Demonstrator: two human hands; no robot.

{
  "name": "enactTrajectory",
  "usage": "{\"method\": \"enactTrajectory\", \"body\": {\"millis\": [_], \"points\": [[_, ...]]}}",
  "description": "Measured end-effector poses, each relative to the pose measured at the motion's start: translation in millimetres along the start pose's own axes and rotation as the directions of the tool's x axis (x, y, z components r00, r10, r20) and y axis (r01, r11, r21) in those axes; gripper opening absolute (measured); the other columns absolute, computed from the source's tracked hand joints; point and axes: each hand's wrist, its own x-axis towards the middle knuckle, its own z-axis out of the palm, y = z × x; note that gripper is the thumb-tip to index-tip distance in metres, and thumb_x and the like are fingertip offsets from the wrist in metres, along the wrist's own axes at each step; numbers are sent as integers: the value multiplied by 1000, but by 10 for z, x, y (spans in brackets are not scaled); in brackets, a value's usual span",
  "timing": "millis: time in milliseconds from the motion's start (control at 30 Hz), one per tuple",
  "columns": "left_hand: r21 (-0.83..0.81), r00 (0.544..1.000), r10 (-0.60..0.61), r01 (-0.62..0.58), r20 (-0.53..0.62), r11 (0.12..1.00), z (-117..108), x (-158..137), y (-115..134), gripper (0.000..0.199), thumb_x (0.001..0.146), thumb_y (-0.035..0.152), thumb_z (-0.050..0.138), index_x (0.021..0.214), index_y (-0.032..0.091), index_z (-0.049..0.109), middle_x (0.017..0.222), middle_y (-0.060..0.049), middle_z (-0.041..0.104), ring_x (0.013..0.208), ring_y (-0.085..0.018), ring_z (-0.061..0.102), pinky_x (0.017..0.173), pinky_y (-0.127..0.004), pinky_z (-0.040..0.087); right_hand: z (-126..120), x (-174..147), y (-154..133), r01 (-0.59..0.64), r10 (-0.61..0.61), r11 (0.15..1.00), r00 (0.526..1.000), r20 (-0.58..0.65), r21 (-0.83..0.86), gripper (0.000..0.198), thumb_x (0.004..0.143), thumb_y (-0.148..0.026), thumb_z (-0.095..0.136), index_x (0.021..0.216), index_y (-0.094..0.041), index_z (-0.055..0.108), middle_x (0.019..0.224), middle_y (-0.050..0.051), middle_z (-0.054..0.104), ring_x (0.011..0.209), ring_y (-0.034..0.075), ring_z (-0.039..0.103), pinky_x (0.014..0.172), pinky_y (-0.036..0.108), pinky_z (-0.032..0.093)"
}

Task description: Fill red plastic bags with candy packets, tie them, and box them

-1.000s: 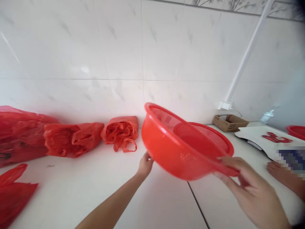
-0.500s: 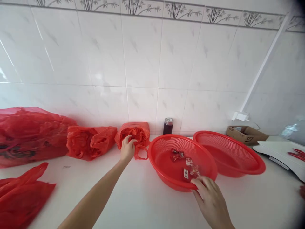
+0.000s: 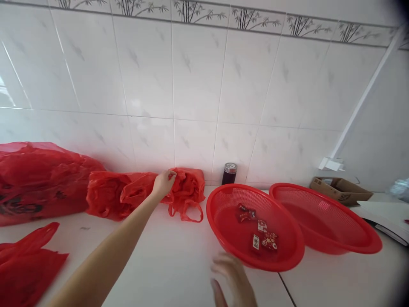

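My left hand (image 3: 164,184) is closed on the upper left edge of a small red plastic bag (image 3: 188,194), whose loop handles lie toward me. Crumpled red plastic fills the bag's mouth, and I cannot see what is deeper inside. In front of the near red basket (image 3: 255,264), my right hand (image 3: 234,277) is in the air, blurred, its thumb apart from the fingers and nothing in it. Several small red packets (image 3: 269,241), some with white labels, lie on the bottom of that basket.
Left of my left hand are a rolled red bag (image 3: 107,194), a big red bag (image 3: 41,183) and a loose red bag (image 3: 28,268). A dark flask (image 3: 229,173) stands by the wall. A second red basket (image 3: 326,217) and a cardboard box (image 3: 341,190) are at right.
My right hand has let go of the near basket's rim and moved left. My left hand has shifted to the bag's left edge, and the bag's mouth is more spread. The view has shifted slightly.
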Motion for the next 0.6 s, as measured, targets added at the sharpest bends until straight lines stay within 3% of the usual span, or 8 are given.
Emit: {"method": "enactTrajectory", "body": {"millis": [100,267,333,400,467,533,600], "points": [[-176,992,-74,55,-103,983,-290,-204,112,21,79,39,66,87,19,68,96,-8,71,95,-24,64,91,-40,46,347,432,-219,-44,8,973,987,159,226,28,86,-11,49,111,-23,53,113,9,59,110,21,56,91,36,51],[-520,942,-262,120,-209,846,-648,-878,256,48,81,53,55,115,20,55,103,-8,69,84,-20,68,72,-31,52,743,1010,-300,-164,160,898,986,44,409,34,91,-26,51,125,-23,49,129,11,53,124,22,48,104,42,42],[-610,932,-322,160,-166,776,-660,-1165,297,51,77,55,60,113,19,55,96,-7,70,77,-20,68,67,-30,52,813,1084,-336,-236,204,831,972,118,504,48,89,-33,58,133,-24,44,136,11,49,127,23,46,103,41,43],[-667,930,-353,202,-97,717,-611,-1410,322,50,70,53,68,104,18,59,90,-6,71,74,-20,68,66,-30,52,823,1071,-380,-336,190,722,937,294,604,45,88,-38,60,130,-25,51,128,9,57,114,22,56,91,35,49],[-706,922,-387,259,-23,659,-554,-1603,308,47,64,51,74,95,17,62,88,-5,71,72,-19,67,65,-29,52,765,1017,-396,-450,217,610,887,408,652,28,90,-42,55,109,-22,63,101,6,66,88,17,62,75,28,51],[-733,891,-453,332,37,593,-533,-1751,230,45,61,48,79,89,17,64,82,-4,70,66,-17,65,61,-26,51,633,975,-360,-541,375,487,839,395,686,29,91,-46,51,89,-20,63,81,2,64,72,14,59,67,26,48],[-752,846,-525,402,88,522,-554,-1866,83,47,58,48,81,88,17,63,76,-1,68,59,-15,62,56,-25,49,436,977,-287,-558,575,354,763,295,750,30,88,-50,55,82,-21,58,76,-1,61,67,13,57,64,25,47]]}}
